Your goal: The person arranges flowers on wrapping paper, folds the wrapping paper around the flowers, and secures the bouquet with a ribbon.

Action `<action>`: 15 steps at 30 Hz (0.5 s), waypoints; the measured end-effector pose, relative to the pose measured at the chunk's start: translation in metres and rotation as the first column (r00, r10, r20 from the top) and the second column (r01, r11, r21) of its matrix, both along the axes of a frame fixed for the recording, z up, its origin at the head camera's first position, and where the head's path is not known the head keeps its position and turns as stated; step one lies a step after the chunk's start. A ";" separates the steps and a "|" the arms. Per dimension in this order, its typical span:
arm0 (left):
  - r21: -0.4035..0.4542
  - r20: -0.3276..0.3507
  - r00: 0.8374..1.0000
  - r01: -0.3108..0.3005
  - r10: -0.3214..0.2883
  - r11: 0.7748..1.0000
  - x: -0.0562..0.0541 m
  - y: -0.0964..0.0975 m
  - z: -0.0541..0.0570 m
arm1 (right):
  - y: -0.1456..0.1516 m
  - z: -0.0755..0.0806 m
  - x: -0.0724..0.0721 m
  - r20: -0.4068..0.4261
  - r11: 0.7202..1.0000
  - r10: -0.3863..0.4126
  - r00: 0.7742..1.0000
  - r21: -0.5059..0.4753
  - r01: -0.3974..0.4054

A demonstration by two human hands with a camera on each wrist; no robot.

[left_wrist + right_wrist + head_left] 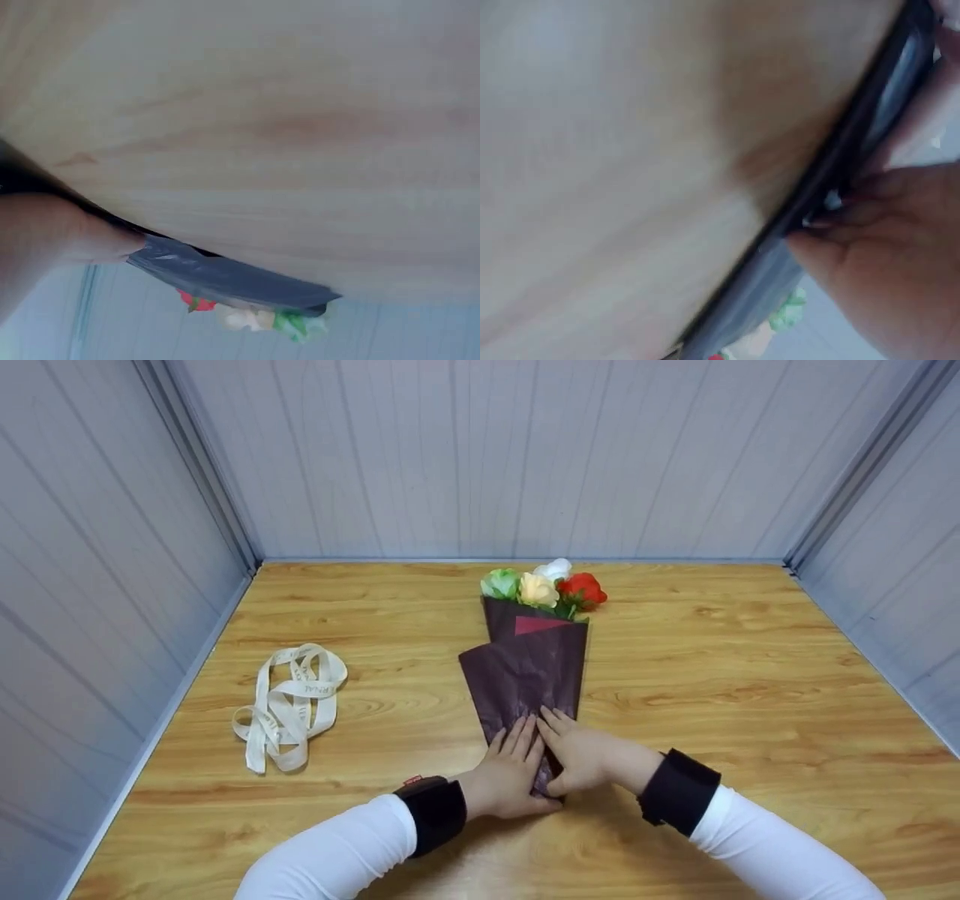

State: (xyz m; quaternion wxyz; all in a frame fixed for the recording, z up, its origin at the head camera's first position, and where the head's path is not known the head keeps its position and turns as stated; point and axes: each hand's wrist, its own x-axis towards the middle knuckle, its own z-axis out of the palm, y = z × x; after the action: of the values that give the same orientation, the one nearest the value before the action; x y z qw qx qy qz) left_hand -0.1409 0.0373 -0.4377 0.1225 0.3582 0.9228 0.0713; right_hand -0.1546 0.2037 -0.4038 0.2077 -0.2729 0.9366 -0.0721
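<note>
A bouquet lies on the wooden table, wrapped in dark purple paper (525,671). From its top end show green, cream, white and red flowers (538,589). My left hand (511,772) rests flat on the lower part of the wrap, fingers straight. Against it from the right, my right hand (581,750) presses the same narrow part with extended fingers. In the left wrist view the wrapping paper (232,277) runs out beyond the hand. The right wrist view shows the right hand (892,247) touching the paper's edge. The stems are hidden inside the wrap.
A loosely heaped cream ribbon (300,690) with printed lettering lies at the left of the wooden table (712,675). Pale panel walls (480,457) stand behind the table and along both sides.
</note>
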 end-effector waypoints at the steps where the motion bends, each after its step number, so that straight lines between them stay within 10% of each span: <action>1: -0.002 -0.011 1.000 0.002 -0.002 1.000 0.000 -0.001 0.001 | 0.000 -0.003 0.000 -0.012 1.000 0.000 1.000 -0.012 0.000; 15: 0.088 -0.138 0.989 0.069 -0.056 0.994 -0.003 -0.021 0.011 | 0.002 -0.012 0.009 -0.103 0.999 0.038 0.994 -0.030 -0.041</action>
State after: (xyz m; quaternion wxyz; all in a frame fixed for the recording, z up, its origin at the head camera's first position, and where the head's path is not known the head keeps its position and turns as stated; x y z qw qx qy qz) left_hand -0.1439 0.0165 -0.4263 0.0452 0.3963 0.9130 0.0857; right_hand -0.1453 0.2057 -0.4162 0.1564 -0.2981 0.9391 -0.0689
